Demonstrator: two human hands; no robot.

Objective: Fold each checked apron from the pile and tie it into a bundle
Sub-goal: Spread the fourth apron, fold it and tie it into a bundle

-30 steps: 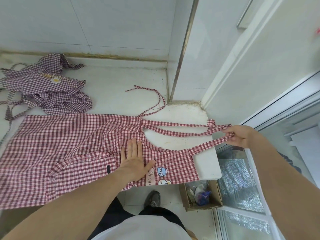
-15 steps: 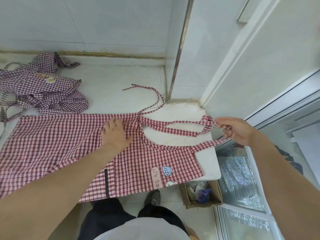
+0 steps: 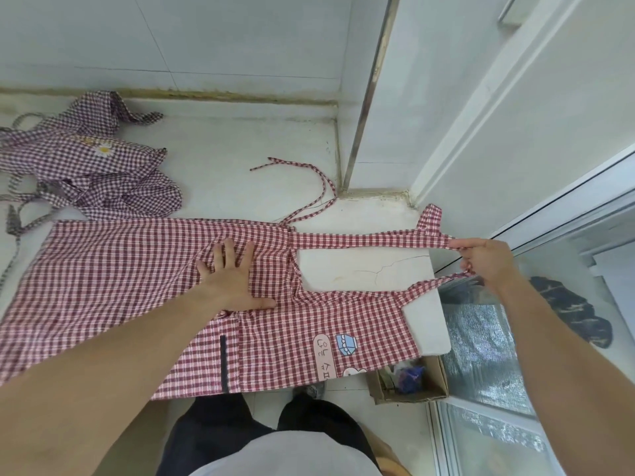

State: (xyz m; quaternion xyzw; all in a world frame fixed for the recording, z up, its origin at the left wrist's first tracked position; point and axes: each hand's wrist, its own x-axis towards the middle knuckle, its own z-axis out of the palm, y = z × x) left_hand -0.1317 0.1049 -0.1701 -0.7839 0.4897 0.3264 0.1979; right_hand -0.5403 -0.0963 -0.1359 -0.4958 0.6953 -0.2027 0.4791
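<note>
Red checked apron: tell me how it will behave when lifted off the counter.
Probably floppy: the red checked apron wrinkles around the flat left hand and droops over the counter edge. Likely light: the right hand tensions its neck strap with fingertips. Its loose tie would likely trail.

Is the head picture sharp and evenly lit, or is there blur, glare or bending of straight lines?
Head view: light is soft and even, with only faint shadows under the left hand on the red checked apron; no strong glare; the checks look sharp, the right hand holding the neck strap is slightly soft; the wide lens bends the wall edges and the metal strip outward.
</note>
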